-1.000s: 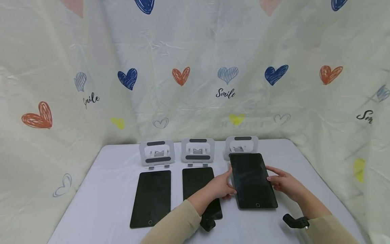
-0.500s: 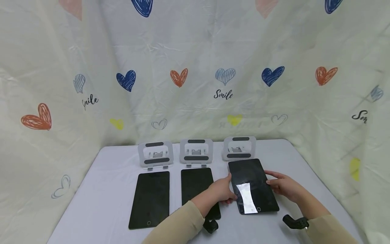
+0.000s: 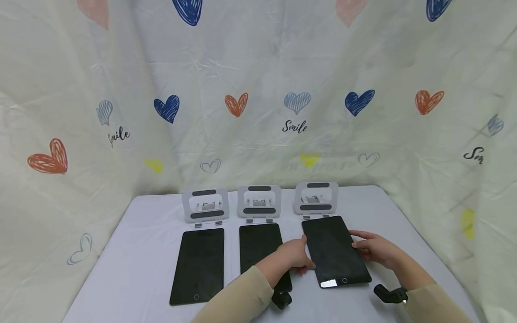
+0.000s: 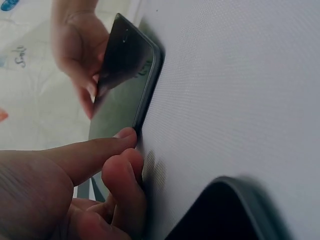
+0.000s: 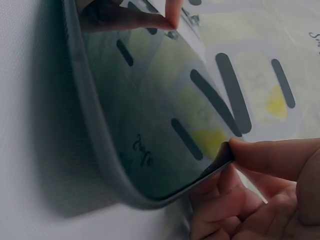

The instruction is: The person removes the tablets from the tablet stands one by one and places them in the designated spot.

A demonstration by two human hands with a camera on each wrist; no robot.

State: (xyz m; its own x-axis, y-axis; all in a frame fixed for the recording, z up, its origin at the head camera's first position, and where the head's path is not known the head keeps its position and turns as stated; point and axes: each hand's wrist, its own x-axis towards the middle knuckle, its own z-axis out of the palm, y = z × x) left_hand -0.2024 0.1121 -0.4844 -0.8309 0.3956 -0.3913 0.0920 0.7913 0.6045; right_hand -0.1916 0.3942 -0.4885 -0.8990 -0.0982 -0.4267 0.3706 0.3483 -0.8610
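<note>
Both hands hold the black tablet (image 3: 333,251) at the right, one on each long side. My left hand (image 3: 294,255) has its thumb at the left edge, with the other fingers curled beside and below it; their contact is partly hidden. My right hand (image 3: 377,249) pinches the right edge, thumb (image 5: 270,156) on the rim and fingers curled underneath in the right wrist view. The tablet lies screen up and slightly turned, low over the table, with a shadow under its side. Just behind it stands a grey tablet stand (image 3: 316,207) with dark pads.
Two more black tablets, the middle one (image 3: 260,242) and the left one (image 3: 198,264), lie on the white table (image 3: 125,269). The middle one is partly under my left forearm. Behind them stand two grey stands, middle (image 3: 260,211) and left (image 3: 207,215). A heart-printed sheet (image 3: 258,143) hangs behind.
The right tablet has come down and toward me, uncovering the lower part of the stand behind it. Both hands have kept hold of it, moving slightly with it.
</note>
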